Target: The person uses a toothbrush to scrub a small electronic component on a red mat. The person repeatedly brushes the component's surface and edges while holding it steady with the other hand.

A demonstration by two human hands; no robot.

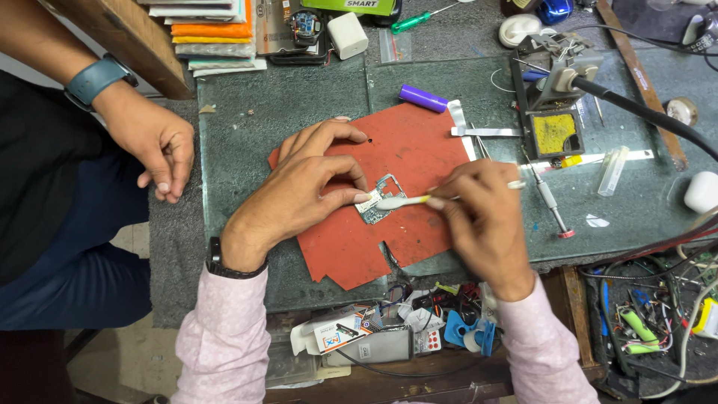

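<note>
A small circuit board (380, 199) lies on a red mat (404, 161) in the middle of the glass-topped bench. My left hand (303, 187) rests on the mat and pins the board's left edge with thumb and fingertips. My right hand (482, 213) holds a white and yellow toothbrush (404, 200), its head lying on the board. Both my sleeves are pale pink, and a black watch sits on my left wrist.
Another person's hand (153, 142) with a blue wristband rests at the bench's left edge. A soldering iron stand (555, 120), purple cylinder (422, 98), screwdriver (550, 198), white earbud case (701, 191) and tweezers surround the mat. Clutter fills the tray below.
</note>
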